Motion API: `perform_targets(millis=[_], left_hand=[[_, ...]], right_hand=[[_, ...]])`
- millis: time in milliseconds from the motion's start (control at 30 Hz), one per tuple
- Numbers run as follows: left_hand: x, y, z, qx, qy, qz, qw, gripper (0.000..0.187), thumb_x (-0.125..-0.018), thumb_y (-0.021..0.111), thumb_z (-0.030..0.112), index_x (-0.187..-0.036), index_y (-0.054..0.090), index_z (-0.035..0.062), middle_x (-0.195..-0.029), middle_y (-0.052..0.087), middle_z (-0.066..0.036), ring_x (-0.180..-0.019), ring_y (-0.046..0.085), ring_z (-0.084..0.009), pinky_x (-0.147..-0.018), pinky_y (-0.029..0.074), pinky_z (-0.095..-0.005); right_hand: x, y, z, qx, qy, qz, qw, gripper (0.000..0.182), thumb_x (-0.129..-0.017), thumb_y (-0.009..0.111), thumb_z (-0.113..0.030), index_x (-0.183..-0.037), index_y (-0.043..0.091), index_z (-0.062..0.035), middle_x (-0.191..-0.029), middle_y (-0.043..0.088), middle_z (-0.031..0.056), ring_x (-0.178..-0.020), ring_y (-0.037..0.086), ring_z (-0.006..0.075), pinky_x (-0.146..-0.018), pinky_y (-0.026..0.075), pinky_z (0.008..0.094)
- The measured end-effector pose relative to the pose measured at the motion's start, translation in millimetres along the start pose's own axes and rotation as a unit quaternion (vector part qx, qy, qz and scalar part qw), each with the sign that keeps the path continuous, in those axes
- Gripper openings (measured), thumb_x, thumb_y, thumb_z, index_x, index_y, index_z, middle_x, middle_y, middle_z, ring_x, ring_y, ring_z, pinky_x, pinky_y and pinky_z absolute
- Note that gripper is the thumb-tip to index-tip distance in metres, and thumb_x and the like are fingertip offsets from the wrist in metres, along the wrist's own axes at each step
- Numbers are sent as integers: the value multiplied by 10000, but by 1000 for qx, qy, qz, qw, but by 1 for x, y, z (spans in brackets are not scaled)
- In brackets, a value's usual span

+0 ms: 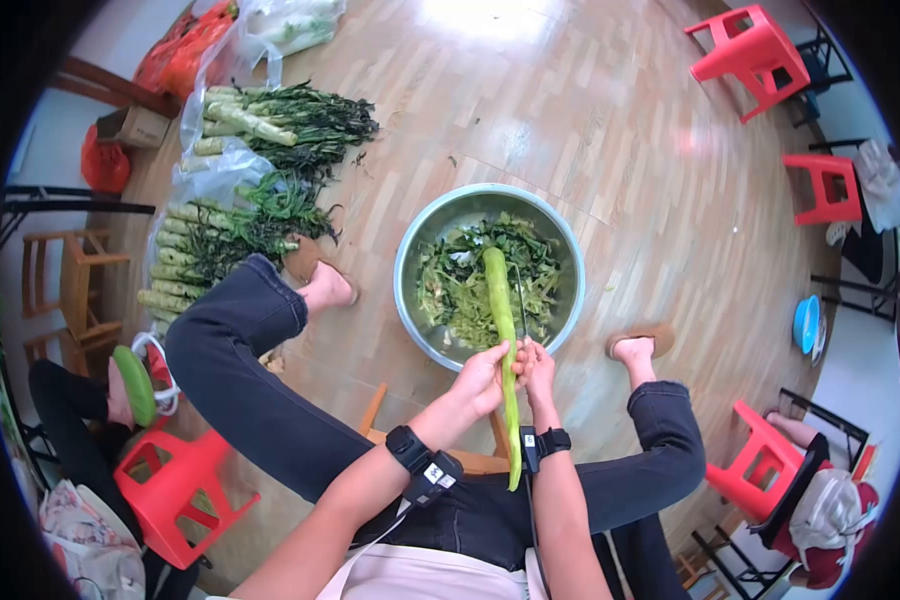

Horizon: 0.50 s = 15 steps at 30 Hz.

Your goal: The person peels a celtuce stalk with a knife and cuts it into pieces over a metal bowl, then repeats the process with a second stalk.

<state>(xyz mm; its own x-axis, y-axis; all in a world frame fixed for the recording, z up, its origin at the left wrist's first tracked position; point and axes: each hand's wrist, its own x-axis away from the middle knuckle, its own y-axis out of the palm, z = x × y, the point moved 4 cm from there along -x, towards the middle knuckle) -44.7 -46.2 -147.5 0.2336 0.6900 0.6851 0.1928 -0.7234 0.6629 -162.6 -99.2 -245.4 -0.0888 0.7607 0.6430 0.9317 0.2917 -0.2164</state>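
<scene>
Over a round metal basin a long peeled green stem points away from me, its thin end hanging toward my lap. My left hand is wrapped round the lower part of the stem. Beside it, my right hand is closed on the handle end of a thin knife, whose narrow blade lies along the stem's right side. The handle is mostly hidden by the fingers. Green peelings and leaves lie in the basin.
Leafy stems lie in piles on plastic at the upper left, near a red bag. Red stools stand at the right and one at lower left. Other people sit at both sides. A blue bowl is far right.
</scene>
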Motion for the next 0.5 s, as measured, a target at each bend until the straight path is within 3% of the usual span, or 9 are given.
perform_targets(millis=[33, 67, 133, 267, 367, 433, 500], left_hand=[[3, 3, -2, -12, -8, -39, 999, 262, -956, 400, 204, -1122, 414, 2, -859, 512, -82, -686, 521, -144, -781, 493, -323], [6, 1, -2, -48, 3, -9, 999, 194, -949, 425, 191, -1064, 421, 36, -831, 501, -65, -655, 505, -117, -723, 499, -295], [15, 4, -1, -76, 19, 8, 997, 174, -948, 427, 191, -1045, 420, 46, -827, 499, -61, -650, 503, -115, -726, 500, -296], [33, 10, -2, -137, 50, 21, 989, 126, -944, 438, 187, -1000, 420, 76, -797, 496, -38, -639, 503, -108, -736, 504, -302], [54, 17, -5, -226, 55, 5, 973, 107, -944, 437, 181, -993, 424, 87, -780, 498, -20, -637, 512, -104, -750, 506, -316], [68, 16, -4, -252, 58, 15, 966, 84, -937, 450, 170, -976, 431, 99, -761, 498, 4, -614, 517, -95, -754, 504, -322], [81, 8, -1, -270, 43, 26, 962, 67, -931, 458, 160, -968, 437, 108, -749, 500, 16, -587, 516, -86, -754, 498, -320]], right_hand=[[3, -4, -5, 9, -4, -3, 1000, 284, -907, 530, -273, -944, 623, -8, -626, 557, 2, -496, 431, 35, -433, 344, 203], [7, -7, -9, 3, 15, -9, 1000, 280, -910, 525, -273, -955, 616, -12, -578, 521, -8, -463, 416, 40, -414, 327, 206], [10, -6, -13, -10, 34, -2, 999, 269, -916, 511, -268, -961, 603, -20, -478, 418, -33, -380, 369, 55, -368, 276, 213], [18, -5, -30, 0, 19, -19, 1000, 254, -911, 523, -255, -969, 604, -21, -494, 428, -32, -415, 382, 43, -388, 289, 202], [26, -7, -46, 22, -64, -48, 997, 259, -896, 553, -248, -971, 613, -8, -513, 449, -37, -454, 403, 45, -415, 311, 217], [34, -7, -62, 140, -165, -66, 974, 246, -870, 591, -235, -967, 625, -12, -534, 479, -29, -504, 451, 56, -454, 356, 241], [50, -10, -81, 192, -165, -101, 962, 240, -858, 602, -240, -968, 632, -29, -539, 500, -9, -503, 468, 77, -470, 375, 254]])
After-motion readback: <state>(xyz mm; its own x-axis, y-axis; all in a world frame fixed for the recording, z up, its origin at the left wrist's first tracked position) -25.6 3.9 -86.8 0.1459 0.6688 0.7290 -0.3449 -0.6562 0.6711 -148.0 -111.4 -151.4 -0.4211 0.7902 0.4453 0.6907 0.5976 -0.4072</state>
